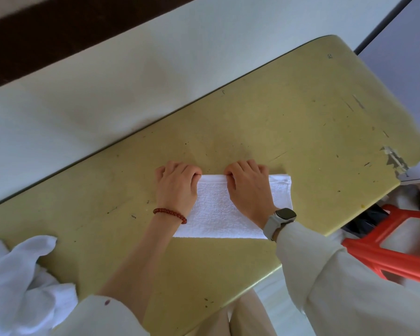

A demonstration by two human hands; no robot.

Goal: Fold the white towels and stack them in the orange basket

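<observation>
scuffed yellow-green desk (289,122) against a pale wall. one folded white towel (218,214) lies flat on it, its left part hidden under the left hand (176,187), its middle under the right hand (249,187). both hands have fingers curled over the towel's far edge, gripping it; the fingertips are hidden. a heap of white towels (17,282), number unclear, is cut off left of the folded towel. one orange basket (383,248), partly cut off, sits below the desk edge, right of the towel.

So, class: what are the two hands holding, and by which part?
Both the left hand and right hand grip the white towel along its far folded edge.
</observation>
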